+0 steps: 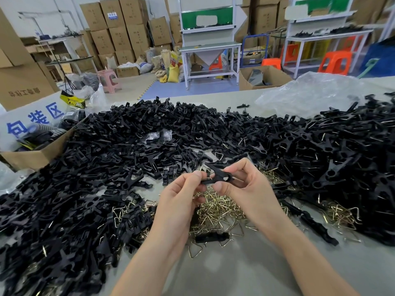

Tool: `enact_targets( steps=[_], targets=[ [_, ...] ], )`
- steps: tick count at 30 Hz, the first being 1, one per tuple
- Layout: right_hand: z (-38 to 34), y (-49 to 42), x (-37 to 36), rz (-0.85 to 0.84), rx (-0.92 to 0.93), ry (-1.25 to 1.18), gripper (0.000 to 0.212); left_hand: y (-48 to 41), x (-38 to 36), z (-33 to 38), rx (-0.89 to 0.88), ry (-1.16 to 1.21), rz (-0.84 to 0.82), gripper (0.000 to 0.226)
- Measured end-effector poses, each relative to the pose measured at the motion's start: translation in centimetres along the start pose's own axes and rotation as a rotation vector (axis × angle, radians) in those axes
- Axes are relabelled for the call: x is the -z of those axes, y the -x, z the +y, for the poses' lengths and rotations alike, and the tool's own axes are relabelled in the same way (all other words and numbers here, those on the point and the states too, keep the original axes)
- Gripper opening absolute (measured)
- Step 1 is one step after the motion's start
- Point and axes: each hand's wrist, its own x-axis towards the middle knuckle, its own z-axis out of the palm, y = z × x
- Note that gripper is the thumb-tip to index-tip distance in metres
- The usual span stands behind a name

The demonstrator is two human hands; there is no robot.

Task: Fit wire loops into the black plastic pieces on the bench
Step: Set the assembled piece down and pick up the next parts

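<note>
Grey table is seen nearest, crossed by two bare forearms. Above it, the left hand and the right hand are brought close together, raised clear of the surface. A black piece is held between them, lying roughly level, with one prong angled up and to the left. The right fingers are curled round its right half, thumb below and forefinger over the top. A brass-coloured loop is pinched by the left fingers against the piece's left end; how far it is seated cannot be told. Directly beneath the hands a loose pile of wire loops is spread on the table, and a smaller pile is seen to the right. Black pieces are banked all round in a broad heap, and in its right part glints of wire are seen among them. At the left edge an open cardboard box is set against the heap. At the far right of the table a crumpled clear bag is laid. Beyond, a pink stool, a white table, orange stools and stacked cartons are seen.
</note>
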Motion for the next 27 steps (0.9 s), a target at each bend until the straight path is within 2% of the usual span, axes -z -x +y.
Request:
enact_targets(
  steps=[7, 12, 18, 23, 27],
  targets=[
    [0.02, 0.03, -0.01, -0.016, 0.004, -0.027, 0.033, 0.16, -0.06, -0.13, -0.043, -0.046, 0.023, 0.017],
    [-0.03, 0.02, 0.07, -0.016, -0.001, -0.064, 0.03, 0.21, 0.08, 0.04, -0.095, -0.173, -0.002, 0.036],
    [0.21, 0.05, 0.2, -0.051, -0.024, -0.099, 0.042, 0.23, 0.05, 0.09, -0.09, -0.205, 0.019, 0.032],
    [0.12, 0.05, 0.16, -0.046, -0.028, -0.104, 0.036, 0.44, 0.12, 0.27, -0.148, -0.288, 0.018, 0.022],
    [0.05, 0.1, 0.04, -0.08, -0.024, -0.068, 0.036, 0.68, 0.01, 0.29, -0.166, -0.303, 0.009, 0.034]
  ],
)
